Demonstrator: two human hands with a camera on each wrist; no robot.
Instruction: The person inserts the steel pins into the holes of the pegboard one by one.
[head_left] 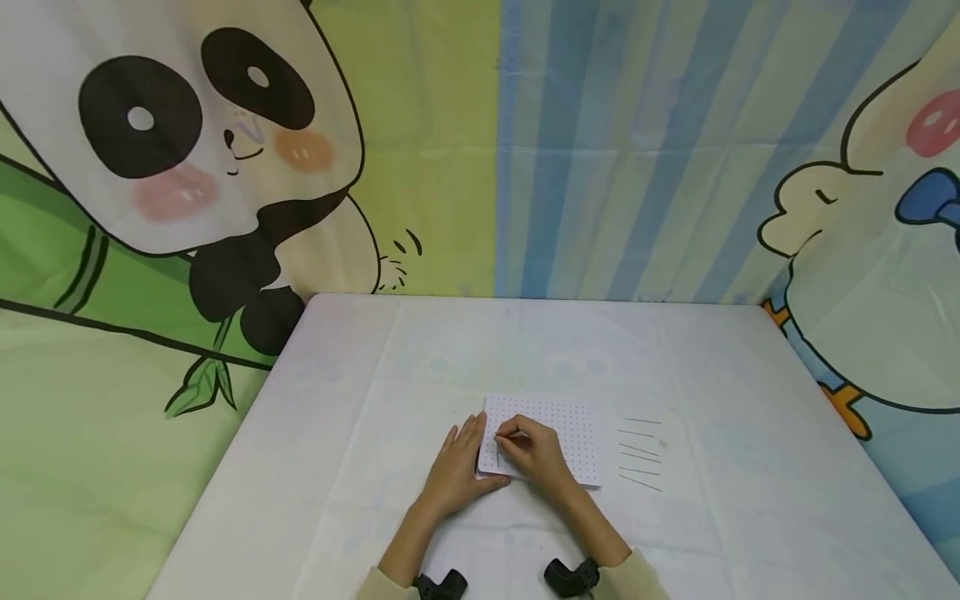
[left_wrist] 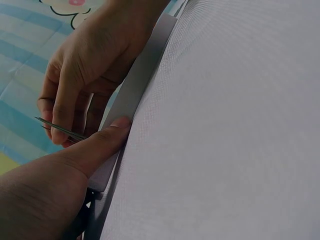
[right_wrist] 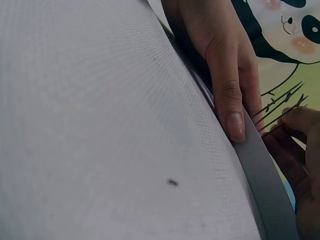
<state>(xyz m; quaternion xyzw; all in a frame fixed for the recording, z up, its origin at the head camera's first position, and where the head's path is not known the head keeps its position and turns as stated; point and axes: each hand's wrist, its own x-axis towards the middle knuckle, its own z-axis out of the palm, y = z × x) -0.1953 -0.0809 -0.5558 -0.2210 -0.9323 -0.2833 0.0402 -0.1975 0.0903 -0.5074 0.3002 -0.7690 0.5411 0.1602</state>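
Note:
A white board [head_left: 573,433] with rows of small dots or holes lies on the table. My left hand [head_left: 456,471] rests at its left edge, fingers extended, with the thumb against the near side. My right hand [head_left: 536,454] is over the board's left part, thumb and index finger pinching a thin dark stick [right_wrist: 287,116]. Other thin sticks [right_wrist: 277,102] stand up from the board beside those fingers in the right wrist view. From the left wrist, the board's grey side [left_wrist: 132,90] shows, with the left thumb pressed on it.
Right of the board, several thin dark sticks [head_left: 640,434] lie in a loose column on the white-covered table [head_left: 720,517]. Behind the table hangs a cartoon-printed curtain [head_left: 427,150]. A small dark speck [right_wrist: 172,182] shows on the cloth in the right wrist view.

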